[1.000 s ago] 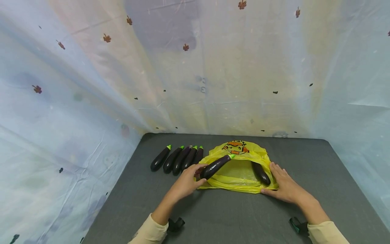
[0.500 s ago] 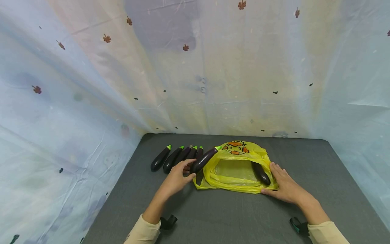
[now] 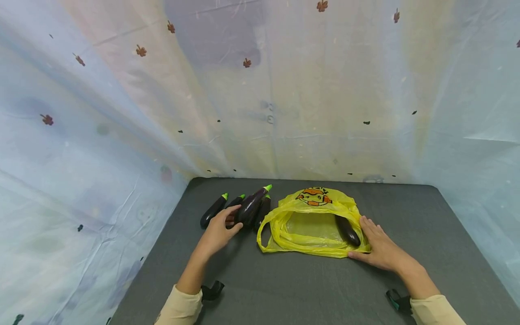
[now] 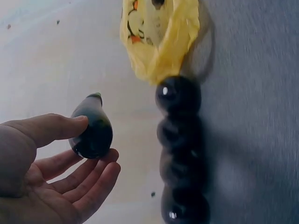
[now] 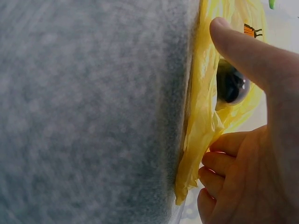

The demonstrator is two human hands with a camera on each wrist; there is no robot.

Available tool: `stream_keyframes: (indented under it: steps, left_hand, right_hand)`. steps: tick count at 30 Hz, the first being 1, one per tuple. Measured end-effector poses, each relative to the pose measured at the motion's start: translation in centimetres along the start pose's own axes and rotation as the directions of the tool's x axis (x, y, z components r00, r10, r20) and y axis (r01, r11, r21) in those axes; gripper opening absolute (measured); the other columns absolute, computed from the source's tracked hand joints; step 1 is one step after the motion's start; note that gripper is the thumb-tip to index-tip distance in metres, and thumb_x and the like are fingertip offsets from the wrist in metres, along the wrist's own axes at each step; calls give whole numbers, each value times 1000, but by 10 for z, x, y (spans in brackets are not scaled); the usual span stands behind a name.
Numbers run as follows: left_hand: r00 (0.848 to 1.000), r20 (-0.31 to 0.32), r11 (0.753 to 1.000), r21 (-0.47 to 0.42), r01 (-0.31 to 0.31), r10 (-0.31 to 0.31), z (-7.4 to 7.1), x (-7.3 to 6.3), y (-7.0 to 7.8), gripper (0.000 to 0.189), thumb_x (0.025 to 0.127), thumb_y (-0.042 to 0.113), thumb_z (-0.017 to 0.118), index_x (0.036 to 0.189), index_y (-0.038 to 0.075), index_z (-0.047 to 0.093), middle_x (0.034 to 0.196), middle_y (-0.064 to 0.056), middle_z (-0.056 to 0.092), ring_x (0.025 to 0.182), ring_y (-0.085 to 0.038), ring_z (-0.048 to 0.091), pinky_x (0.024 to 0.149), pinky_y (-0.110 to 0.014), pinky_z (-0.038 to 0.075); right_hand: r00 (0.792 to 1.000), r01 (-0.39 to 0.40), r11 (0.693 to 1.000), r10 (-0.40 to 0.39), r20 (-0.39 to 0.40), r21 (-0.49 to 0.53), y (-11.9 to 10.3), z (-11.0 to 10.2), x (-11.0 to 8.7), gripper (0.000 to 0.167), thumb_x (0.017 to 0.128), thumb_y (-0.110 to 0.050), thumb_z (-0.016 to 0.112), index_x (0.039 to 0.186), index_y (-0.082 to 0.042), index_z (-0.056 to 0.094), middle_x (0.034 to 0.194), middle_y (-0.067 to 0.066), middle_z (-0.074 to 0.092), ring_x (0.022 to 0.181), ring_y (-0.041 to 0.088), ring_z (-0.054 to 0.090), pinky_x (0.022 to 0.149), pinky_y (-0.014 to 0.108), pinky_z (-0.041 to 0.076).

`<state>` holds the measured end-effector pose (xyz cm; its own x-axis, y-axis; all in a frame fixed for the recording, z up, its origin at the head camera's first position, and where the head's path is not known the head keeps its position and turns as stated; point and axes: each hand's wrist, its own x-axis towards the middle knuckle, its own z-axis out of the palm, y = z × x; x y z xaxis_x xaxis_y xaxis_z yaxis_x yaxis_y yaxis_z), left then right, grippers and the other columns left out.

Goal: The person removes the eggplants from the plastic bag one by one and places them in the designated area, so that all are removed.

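My left hand (image 3: 215, 232) grips a glossy dark eggplant (image 3: 252, 205) with a green stem, thumb on one side and fingers on the other. In the left wrist view, this held eggplant (image 4: 93, 128) hangs apart from a row of eggplants (image 4: 180, 133) lying on the table. A yellow plastic bag (image 3: 317, 249) lies with its mouth facing me, and one eggplant (image 3: 347, 231) shows inside at its right. My right hand (image 3: 382, 243) rests against the bag's right side, its fingers extended along it. In the right wrist view, the thumb (image 5: 243, 51) lies over the bag's edge.
A dark grey table (image 3: 308, 289) carries everything. Several eggplants (image 3: 213, 211) lie side by side at the back left, partly hidden by the left hand and the held eggplant. A pale patterned sheet (image 3: 304, 90) hangs behind and at both sides.
My left hand has moved left with the eggplant, from in front of the bag's mouth to over the eggplant row. The bag's left handle loop now shows. The right hand has stayed put.
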<state>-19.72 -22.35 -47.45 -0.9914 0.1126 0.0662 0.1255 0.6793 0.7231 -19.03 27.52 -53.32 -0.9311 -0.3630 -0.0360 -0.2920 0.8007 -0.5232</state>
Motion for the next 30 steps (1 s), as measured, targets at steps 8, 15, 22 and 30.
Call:
stream_keyframes:
  steps: [8,15,22,30]
  left_hand:
    - [999,-39,999,31,34,-33,-19,3,-17,62,104,18,74,162,14,49,152,-20,56,127,-39,64,101,-56,56]
    - [997,-53,998,39,51,-49,-32,6,-34,62,106,16,71,162,10,47,149,-25,55,128,-43,63,104,-56,55]
    - [995,-77,994,76,75,-69,-44,12,-55,60,106,16,71,161,6,48,142,-28,59,126,-44,64,104,-56,55]
    - [990,-79,986,110,126,-118,-56,18,-75,63,108,17,67,164,3,42,151,-34,52,131,-50,59,105,-62,52]
  right_hand:
    - [1000,0,1000,0,0,1,1,0,0,127,88,-63,82,168,9,14,173,35,14,158,56,15,128,68,11]
    - [1000,-4,1000,4,-1,-1,3,2,0,127,88,-64,81,168,8,14,173,35,14,159,56,15,128,68,11]
    - [1000,-1,1000,1,-5,0,4,3,0,126,88,-64,81,168,9,16,173,34,14,159,55,15,127,69,13]
    - [1000,-2,1000,2,-9,-7,4,1,-1,127,88,-64,81,168,8,16,173,34,14,158,56,15,127,68,13]
